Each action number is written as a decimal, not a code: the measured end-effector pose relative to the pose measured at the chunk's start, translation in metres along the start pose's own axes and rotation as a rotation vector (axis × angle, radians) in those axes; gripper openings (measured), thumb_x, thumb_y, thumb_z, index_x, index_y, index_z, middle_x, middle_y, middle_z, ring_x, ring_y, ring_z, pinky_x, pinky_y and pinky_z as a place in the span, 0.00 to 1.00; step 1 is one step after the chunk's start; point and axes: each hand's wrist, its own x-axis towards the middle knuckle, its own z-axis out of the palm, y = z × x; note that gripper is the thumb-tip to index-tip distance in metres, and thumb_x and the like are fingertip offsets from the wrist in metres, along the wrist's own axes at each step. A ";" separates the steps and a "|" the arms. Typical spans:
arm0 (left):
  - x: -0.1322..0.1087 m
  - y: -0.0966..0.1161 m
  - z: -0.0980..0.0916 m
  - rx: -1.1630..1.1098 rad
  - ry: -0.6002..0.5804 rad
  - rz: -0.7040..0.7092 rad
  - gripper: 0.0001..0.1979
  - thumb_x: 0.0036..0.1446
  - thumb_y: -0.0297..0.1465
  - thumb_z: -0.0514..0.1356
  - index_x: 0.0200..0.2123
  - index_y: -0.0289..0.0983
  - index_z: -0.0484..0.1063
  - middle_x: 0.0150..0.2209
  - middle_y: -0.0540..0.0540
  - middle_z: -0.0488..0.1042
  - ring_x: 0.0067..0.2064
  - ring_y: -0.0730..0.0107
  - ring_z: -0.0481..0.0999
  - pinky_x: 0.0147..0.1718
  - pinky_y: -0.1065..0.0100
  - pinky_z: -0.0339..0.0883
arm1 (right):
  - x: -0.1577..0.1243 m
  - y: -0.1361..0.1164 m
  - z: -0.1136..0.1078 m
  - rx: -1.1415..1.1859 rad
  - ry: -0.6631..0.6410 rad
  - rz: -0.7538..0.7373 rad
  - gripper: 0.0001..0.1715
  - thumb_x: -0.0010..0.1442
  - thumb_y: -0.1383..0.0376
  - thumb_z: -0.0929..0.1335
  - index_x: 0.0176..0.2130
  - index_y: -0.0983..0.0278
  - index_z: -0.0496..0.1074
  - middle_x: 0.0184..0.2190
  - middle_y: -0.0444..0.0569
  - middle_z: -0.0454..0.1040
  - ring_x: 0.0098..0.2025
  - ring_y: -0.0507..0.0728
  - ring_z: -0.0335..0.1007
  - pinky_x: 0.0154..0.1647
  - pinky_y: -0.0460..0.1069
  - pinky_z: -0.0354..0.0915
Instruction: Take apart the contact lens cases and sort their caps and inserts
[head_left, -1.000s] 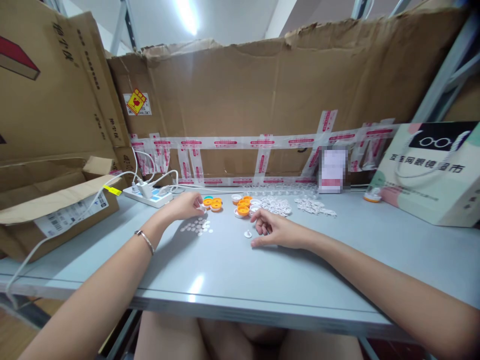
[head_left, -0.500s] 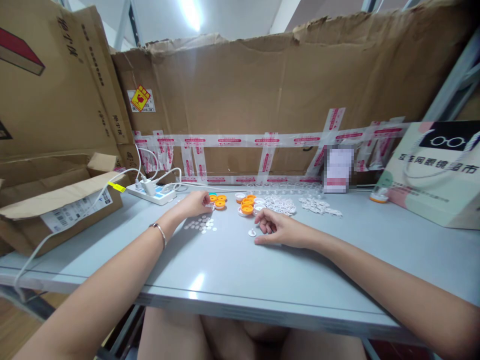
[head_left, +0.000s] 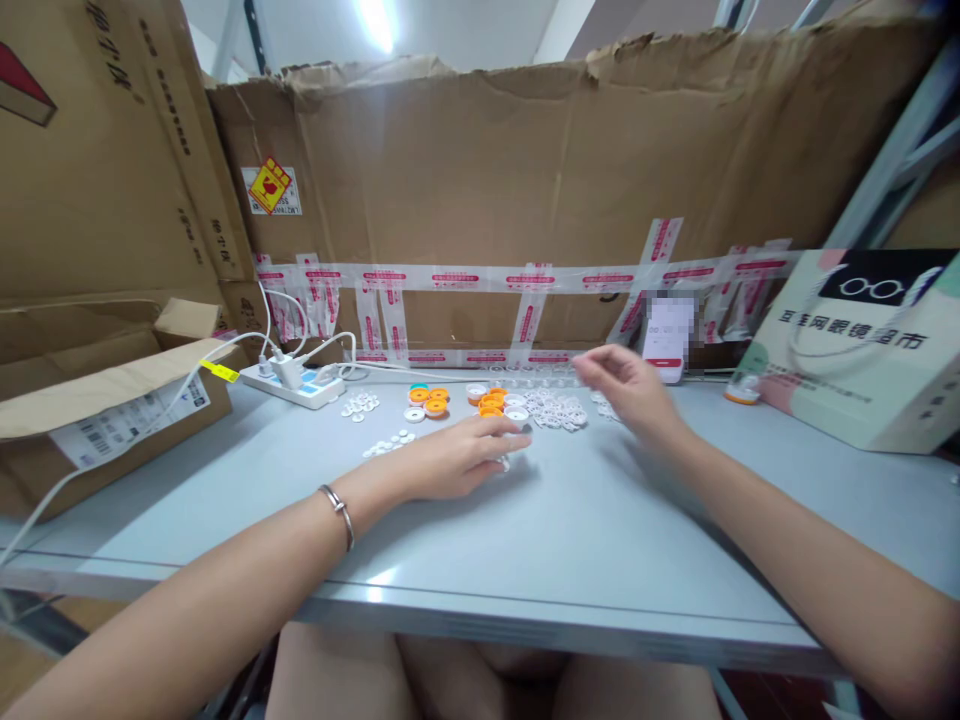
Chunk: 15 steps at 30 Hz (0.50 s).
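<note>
Over the middle of the table, my left hand has its fingers apart, with a small white part beneath or between the fingertips. My right hand is raised in front of the phone, fingers bent and blurred, so any held item cannot be made out. Behind my left hand sit orange and white round caps. A second group of orange caps lies to the left. Beside the caps is a pile of white parts. Small white discs lie left of my left hand.
A power strip with white cables and an open cardboard box are at the left. A phone leans on the large carton behind. At right stands a paper bag, with an orange-white cap beside it.
My left hand has moved right, from the orange caps to the small white part. My right hand has moved away from it, up and to the right. The view has shifted slightly.
</note>
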 end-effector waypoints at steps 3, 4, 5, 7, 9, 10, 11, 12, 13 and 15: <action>-0.001 0.001 0.004 0.008 -0.063 0.009 0.18 0.60 0.25 0.48 0.53 0.37 0.61 0.55 0.41 0.63 0.57 0.66 0.60 0.54 0.64 0.57 | 0.030 0.030 -0.042 -0.256 0.404 0.036 0.15 0.52 0.56 0.64 0.35 0.65 0.66 0.32 0.49 0.69 0.32 0.51 0.64 0.36 0.47 0.61; -0.001 0.000 0.005 0.008 -0.070 0.004 0.17 0.60 0.25 0.48 0.52 0.36 0.62 0.54 0.41 0.64 0.56 0.65 0.61 0.54 0.64 0.57 | 0.037 0.042 -0.059 -0.405 0.529 0.113 0.15 0.55 0.58 0.61 0.39 0.66 0.65 0.36 0.52 0.69 0.34 0.52 0.64 0.38 0.47 0.61; 0.000 -0.002 0.006 0.007 -0.070 -0.003 0.16 0.60 0.25 0.48 0.51 0.35 0.63 0.52 0.40 0.66 0.55 0.65 0.62 0.53 0.64 0.58 | 0.042 0.053 -0.075 -0.463 0.585 0.168 0.17 0.56 0.61 0.59 0.42 0.68 0.64 0.39 0.56 0.69 0.37 0.54 0.64 0.40 0.49 0.60; 0.002 -0.005 0.007 0.002 -0.061 -0.015 0.15 0.60 0.25 0.48 0.49 0.34 0.66 0.48 0.40 0.69 0.53 0.65 0.65 0.51 0.65 0.60 | 0.045 0.072 -0.104 -0.544 0.611 0.249 0.18 0.53 0.64 0.61 0.42 0.73 0.65 0.41 0.65 0.67 0.43 0.60 0.62 0.45 0.54 0.56; 0.003 -0.007 0.009 -0.009 -0.055 -0.018 0.14 0.59 0.25 0.48 0.46 0.34 0.68 0.44 0.40 0.71 0.49 0.66 0.68 0.48 0.66 0.62 | 0.040 0.088 -0.127 -0.631 0.574 0.294 0.22 0.50 0.65 0.63 0.43 0.77 0.66 0.44 0.73 0.64 0.50 0.66 0.56 0.50 0.56 0.50; 0.004 -0.007 0.009 -0.015 -0.052 -0.013 0.13 0.59 0.25 0.48 0.45 0.34 0.68 0.42 0.40 0.72 0.47 0.66 0.69 0.47 0.66 0.62 | 0.036 0.095 -0.136 -0.698 0.544 0.315 0.25 0.50 0.64 0.64 0.45 0.79 0.65 0.46 0.75 0.62 0.52 0.68 0.53 0.51 0.57 0.48; 0.004 -0.008 0.010 -0.021 -0.046 -0.008 0.13 0.59 0.25 0.48 0.43 0.34 0.69 0.41 0.41 0.72 0.45 0.66 0.70 0.46 0.67 0.63 | 0.033 0.102 -0.143 -0.810 0.496 0.340 0.29 0.51 0.63 0.63 0.48 0.80 0.62 0.48 0.77 0.61 0.54 0.69 0.51 0.51 0.57 0.47; 0.005 -0.008 0.011 -0.022 -0.038 -0.005 0.12 0.59 0.25 0.48 0.43 0.34 0.69 0.40 0.41 0.73 0.44 0.66 0.70 0.44 0.67 0.63 | 0.031 0.109 -0.149 -0.906 0.457 0.362 0.32 0.52 0.61 0.63 0.51 0.80 0.60 0.50 0.77 0.59 0.55 0.69 0.50 0.51 0.57 0.47; 0.005 -0.007 0.011 -0.020 -0.027 -0.005 0.12 0.59 0.26 0.48 0.42 0.34 0.69 0.39 0.41 0.73 0.43 0.66 0.70 0.43 0.67 0.63 | 0.030 0.116 -0.154 -0.986 0.427 0.380 0.35 0.53 0.59 0.62 0.53 0.81 0.58 0.51 0.78 0.58 0.56 0.70 0.49 0.50 0.57 0.48; 0.005 -0.007 0.011 -0.010 -0.016 -0.013 0.12 0.59 0.26 0.49 0.41 0.34 0.70 0.38 0.41 0.73 0.42 0.66 0.71 0.42 0.67 0.64 | 0.032 0.128 -0.162 -1.087 0.381 0.391 0.37 0.54 0.57 0.62 0.54 0.82 0.56 0.51 0.79 0.57 0.56 0.70 0.49 0.49 0.57 0.49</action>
